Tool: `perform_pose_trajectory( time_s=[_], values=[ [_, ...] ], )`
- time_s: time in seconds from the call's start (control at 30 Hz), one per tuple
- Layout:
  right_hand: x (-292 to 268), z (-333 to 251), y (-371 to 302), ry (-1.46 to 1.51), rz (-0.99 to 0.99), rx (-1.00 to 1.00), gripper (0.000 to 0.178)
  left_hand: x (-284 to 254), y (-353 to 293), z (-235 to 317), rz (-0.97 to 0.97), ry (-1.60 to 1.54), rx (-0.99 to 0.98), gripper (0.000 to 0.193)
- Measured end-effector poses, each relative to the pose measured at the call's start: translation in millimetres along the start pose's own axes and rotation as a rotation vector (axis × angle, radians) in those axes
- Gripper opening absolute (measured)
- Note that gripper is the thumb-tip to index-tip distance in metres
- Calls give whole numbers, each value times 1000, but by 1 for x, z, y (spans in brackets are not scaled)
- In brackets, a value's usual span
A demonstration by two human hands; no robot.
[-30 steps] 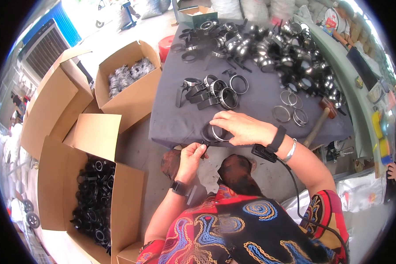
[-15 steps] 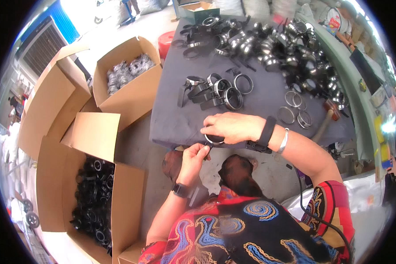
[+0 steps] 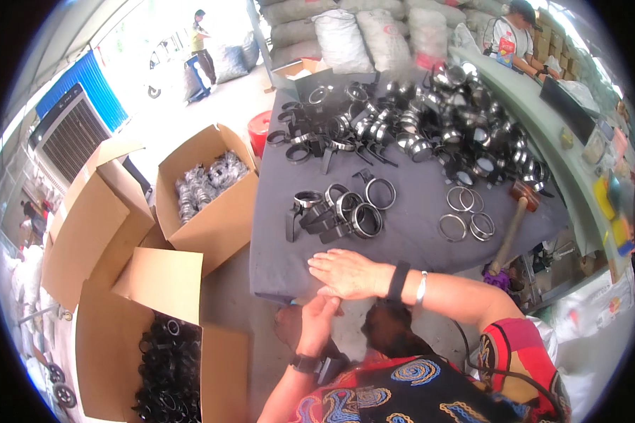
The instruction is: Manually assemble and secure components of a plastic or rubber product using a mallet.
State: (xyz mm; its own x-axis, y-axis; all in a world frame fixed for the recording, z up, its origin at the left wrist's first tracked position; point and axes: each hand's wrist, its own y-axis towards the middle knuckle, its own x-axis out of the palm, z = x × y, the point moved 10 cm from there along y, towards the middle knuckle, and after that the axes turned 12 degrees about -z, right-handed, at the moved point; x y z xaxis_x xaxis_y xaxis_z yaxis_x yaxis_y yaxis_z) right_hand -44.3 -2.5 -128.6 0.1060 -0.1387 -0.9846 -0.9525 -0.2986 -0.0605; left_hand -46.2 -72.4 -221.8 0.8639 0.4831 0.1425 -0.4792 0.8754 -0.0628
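Observation:
My right hand [image 3: 349, 273] is palm down at the table's front edge, its fingers stretched to the left. Just below it, my left hand [image 3: 317, 321] has thumb and fingers pinched together against the right palm's underside. Whatever lies between the two hands is hidden. Beyond them on the grey-covered table [image 3: 282, 264] lie several black-and-silver ring clamps [image 3: 367, 220] with dark strap-like tails. Loose metal rings [image 3: 452, 227] sit in a small group to the right. A mallet [image 3: 524, 196] with a reddish-brown head rests beside them, its handle pointing toward me.
A big heap of clamps [image 3: 458, 127] covers the table's far side. On the left stand an open carton of black parts [image 3: 169, 374] and a carton of plastic-wrapped pieces [image 3: 212, 183]. A red bucket [image 3: 259, 132] touches the table's far left. A person [image 3: 508, 39] sits beyond the green counter.
The view has tilted up, so the table sits lower in it. A metal-edged ring that showed beneath my right hand is now hidden. My right fingers look straighter.

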Motion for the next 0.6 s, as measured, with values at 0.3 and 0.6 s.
perform_pose_trajectory(
  time_s=[0.3, 0.6],
  values=[
    [-4, 5, -2, 122, 57, 16, 57, 6, -4, 8, -72, -77, -71, 16],
    [-16, 0, -28, 164, 86, -77, 57, 6, 1, 27, -50, -23, -29, 15]
  ],
)
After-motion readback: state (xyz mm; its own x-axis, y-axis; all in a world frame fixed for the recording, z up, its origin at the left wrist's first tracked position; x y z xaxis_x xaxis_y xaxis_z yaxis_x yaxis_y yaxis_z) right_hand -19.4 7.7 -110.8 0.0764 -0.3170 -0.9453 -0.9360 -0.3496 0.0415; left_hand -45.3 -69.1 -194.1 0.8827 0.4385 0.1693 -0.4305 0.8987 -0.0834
